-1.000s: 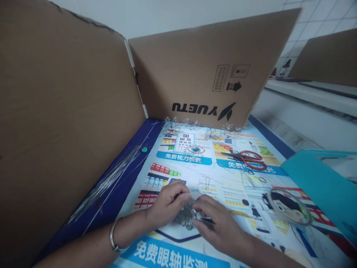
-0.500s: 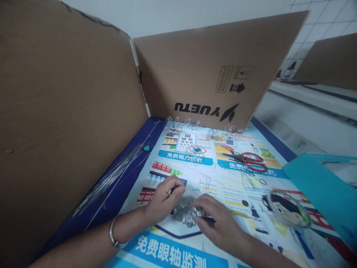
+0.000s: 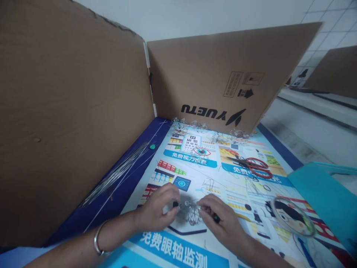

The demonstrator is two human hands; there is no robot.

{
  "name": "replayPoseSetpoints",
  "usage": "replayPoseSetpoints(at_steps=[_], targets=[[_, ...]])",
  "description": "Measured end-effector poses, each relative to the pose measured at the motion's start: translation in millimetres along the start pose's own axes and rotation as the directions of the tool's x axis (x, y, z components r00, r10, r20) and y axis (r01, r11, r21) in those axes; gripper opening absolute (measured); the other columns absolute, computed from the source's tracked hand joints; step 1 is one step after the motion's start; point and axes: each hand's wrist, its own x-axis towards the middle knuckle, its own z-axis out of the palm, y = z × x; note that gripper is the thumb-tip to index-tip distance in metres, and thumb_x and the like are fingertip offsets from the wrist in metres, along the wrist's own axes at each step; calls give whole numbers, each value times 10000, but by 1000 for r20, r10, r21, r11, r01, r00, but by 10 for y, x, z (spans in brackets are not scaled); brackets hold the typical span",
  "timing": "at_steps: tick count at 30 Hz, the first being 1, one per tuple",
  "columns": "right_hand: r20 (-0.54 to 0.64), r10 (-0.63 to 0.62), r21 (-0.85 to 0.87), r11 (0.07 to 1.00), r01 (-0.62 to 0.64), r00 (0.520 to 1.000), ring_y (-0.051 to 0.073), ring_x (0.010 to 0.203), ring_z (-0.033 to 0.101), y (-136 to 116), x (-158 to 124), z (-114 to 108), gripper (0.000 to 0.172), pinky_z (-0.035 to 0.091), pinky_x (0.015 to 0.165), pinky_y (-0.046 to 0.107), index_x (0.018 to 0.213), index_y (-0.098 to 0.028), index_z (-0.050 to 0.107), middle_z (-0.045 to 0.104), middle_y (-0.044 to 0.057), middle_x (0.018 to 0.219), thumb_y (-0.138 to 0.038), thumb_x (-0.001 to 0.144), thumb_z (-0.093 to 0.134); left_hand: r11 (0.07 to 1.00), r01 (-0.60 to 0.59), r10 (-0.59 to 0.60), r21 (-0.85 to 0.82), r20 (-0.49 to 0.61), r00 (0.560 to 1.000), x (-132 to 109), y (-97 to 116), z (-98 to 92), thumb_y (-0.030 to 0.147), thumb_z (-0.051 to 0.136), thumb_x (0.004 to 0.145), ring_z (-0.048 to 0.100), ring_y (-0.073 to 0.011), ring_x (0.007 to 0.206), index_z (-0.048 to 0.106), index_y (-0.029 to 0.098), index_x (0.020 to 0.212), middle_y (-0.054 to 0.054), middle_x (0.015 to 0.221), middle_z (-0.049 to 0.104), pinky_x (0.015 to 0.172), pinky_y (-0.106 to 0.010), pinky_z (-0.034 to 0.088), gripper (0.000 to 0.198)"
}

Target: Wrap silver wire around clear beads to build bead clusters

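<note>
Right fingers [image 3: 208,201] pinch wire piece [image 3: 192,215]; left fingers [image 3: 169,191] curled just beside it, cannot tell if grasping. Scissors [image 3: 247,163] lie on surface [image 3: 195,175] beyond right fingers.

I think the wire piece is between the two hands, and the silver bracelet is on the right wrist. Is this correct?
Not entirely: the head view shows the silver bracelet on the left wrist. The wire piece is indeed between the left hand and right hand.

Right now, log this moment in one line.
left hand: beside wirework | right hand: at wirework, holding dark item | scissors: farther off
</note>
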Motion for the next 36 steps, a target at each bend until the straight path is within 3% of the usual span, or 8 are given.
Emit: replayPoseSetpoints(at_steps=[4, 13, 24, 36], targets=[[-16, -8, 5, 1000, 8, 1000, 138, 668, 549, 13, -5, 3, 131, 462, 589, 252, 985, -210, 549, 571, 40, 826, -162, 872, 501, 997, -48, 44, 65, 55, 997, -21, 8, 20, 94, 550, 739, 514, -207, 913, 486, 185, 927, -71, 942, 545, 776, -334, 450, 219], [-15, -24, -3, 1000, 24, 1000, 142, 681, 555, 29, 15, 17, 125, 461, 602, 255, 980, -211, 552, 572, 34, 812, -163, 879, 496, 991, -33, 25, 131, 66, 997, -18, -25, 107, 145, 612, 770, 517, -212, 941, 467, 186, 931, -79, 966, 553, 789, -335, 472, 221], [-22, -14, -36, 999, 13, 1000, 156, 705, 579, 40, 21, 15, 102, 477, 612, 263, 954, -220, 555, 599, 35, 790, -191, 889, 482, 994, -20, 11, 104, 83, 996, -65, -109, 182, 126, 624, 771, 508, -214, 1022, 468, 186, 983, -83, 1041, 547, 855, -353, 459, 271], [-22, -16, -39, 999, 15, 1000, 150, 674, 557, 28, 17, 17, 111, 460, 596, 265, 961, -214, 556, 586, 35, 775, -189, 897, 469, 997, -41, 36, 68, 67, 997, -28, -74, 148, 197, 651, 774, 536, -217, 976, 452, 195, 979, -79, 1002, 567, 822, -352, 470, 286]])
